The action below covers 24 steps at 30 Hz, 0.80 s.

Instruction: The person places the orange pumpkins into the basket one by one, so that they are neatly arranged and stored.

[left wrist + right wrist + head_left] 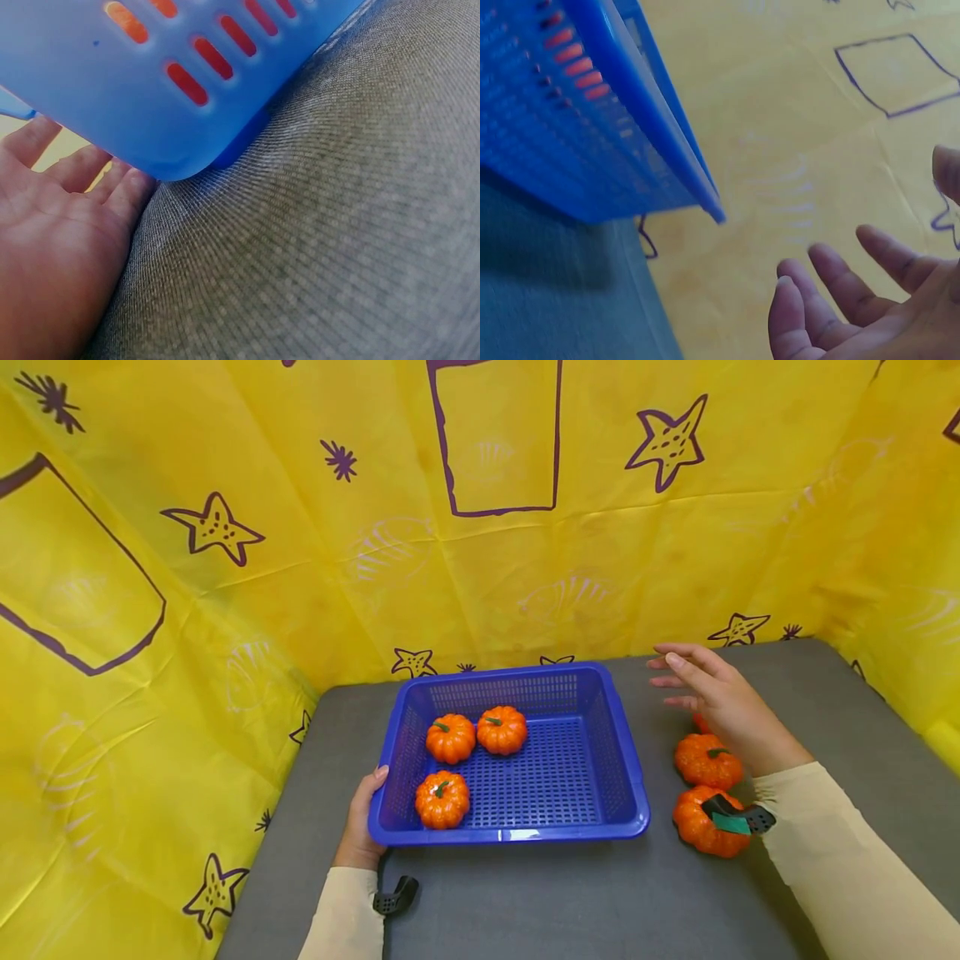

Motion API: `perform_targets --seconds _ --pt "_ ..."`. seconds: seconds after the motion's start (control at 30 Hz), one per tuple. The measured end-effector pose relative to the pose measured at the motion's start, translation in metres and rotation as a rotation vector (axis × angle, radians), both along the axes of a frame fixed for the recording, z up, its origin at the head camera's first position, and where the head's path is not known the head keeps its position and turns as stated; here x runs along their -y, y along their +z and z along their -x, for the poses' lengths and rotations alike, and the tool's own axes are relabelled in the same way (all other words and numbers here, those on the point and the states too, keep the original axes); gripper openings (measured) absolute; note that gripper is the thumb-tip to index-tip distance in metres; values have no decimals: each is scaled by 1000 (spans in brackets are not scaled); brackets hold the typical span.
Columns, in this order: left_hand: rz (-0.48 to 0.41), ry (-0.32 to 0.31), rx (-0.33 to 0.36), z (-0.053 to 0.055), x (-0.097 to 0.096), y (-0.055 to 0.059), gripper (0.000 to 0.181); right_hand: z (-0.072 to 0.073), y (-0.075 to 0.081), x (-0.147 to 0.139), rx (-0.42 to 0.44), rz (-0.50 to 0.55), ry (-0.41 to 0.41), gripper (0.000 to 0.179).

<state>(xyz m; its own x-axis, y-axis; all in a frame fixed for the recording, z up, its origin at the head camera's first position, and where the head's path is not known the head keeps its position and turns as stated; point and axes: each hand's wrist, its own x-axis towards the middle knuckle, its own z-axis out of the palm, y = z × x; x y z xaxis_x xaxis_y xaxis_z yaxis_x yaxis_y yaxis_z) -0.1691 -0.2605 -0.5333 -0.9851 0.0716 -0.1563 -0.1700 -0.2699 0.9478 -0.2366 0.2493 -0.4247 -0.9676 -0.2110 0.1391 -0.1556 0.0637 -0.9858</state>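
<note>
A blue plastic basket [525, 837] with slotted walls stands on the grey table and holds three small orange pumpkins, two at the back [451, 739] [502, 730] and one in the front left [442, 799]. My left hand [362, 818] holds the basket's left side, thumb at the rim; in the left wrist view its fingers [79, 169] reach beneath the rim. My right hand [712, 693] is in the air right of the basket, fingers spread and holding nothing. Below it sit two pumpkins [705, 762] [705, 821], with another mostly hidden behind the hand [701, 722].
The grey cloth-covered table [525, 902] extends around the basket. Yellow sheets [480, 577] with purple starfish drawings hang behind and at both sides. Black straps with camera mounts [396, 896] sit on both wrists.
</note>
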Motion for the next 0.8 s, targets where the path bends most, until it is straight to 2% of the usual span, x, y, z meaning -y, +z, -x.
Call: perform_targets --seconds 0.17,0.5,0.8 --pt "-5 -2 -4 1 0 0 75 2 -4 -22 12 93 -24 33" --pt "-4 4 5 0 0 2 75 -5 -16 -64 19 125 -128 35" --pt "-14 3 2 1 0 -1 72 -9 -39 -89 45 119 -216 24"
